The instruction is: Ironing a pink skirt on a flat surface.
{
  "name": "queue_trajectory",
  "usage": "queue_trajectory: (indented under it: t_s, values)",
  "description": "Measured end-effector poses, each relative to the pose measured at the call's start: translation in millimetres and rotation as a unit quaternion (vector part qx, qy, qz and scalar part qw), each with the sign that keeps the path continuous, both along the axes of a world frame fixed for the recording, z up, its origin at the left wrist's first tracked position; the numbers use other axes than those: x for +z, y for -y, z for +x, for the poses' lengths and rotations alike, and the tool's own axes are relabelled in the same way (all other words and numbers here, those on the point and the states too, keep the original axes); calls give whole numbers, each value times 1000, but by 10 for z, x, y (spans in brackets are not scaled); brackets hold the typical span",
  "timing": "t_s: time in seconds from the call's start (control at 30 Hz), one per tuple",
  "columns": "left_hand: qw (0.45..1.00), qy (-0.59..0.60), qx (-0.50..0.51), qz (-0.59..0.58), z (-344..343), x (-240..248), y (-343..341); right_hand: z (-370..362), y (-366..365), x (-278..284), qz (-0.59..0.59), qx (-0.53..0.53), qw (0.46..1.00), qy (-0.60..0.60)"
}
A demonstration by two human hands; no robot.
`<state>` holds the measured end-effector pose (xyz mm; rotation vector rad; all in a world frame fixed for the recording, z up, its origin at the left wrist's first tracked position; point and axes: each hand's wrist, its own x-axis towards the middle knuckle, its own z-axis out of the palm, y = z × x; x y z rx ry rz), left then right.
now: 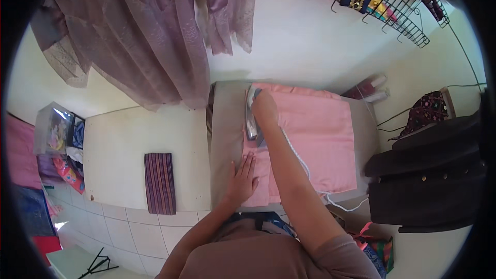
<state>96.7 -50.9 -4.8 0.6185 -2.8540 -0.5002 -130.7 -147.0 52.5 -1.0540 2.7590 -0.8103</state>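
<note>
A pink cloth (pixel 320 129) lies spread over a grey padded ironing surface (pixel 225 108). My right hand (pixel 264 107) is closed round the handle of a clothes iron (pixel 251 124), which rests along the cloth's left edge near the far side. The iron's pale cord (pixel 295 152) runs beside my right forearm toward the near right corner. Flat on the near left part of the cloth, my left hand (pixel 242 181) has its fingers spread and holds nothing. The iron's soleplate is hidden against the cloth.
Left of the ironing surface stands a white table (pixel 119 150) with a folded striped cloth (pixel 160 183). Mauve sheer garments (pixel 150 36) hang above it. Dark clothing (pixel 423 175) hangs at the right, and a black wire rack (pixel 408 23) is on the wall.
</note>
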Motion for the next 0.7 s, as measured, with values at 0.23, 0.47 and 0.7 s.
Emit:
queue_trajectory:
  t_s: [0.23, 0.47, 0.7]
  values:
    - [1000, 10, 20, 17, 60, 26, 31, 320, -100, 97, 34, -34, 998, 32]
    - [1000, 14, 1, 12, 38, 36, -39, 113, -9, 72, 10, -39, 999, 25]
    - [999, 25, 23, -4, 70, 35, 14, 222, 27, 76, 34, -37, 998, 47]
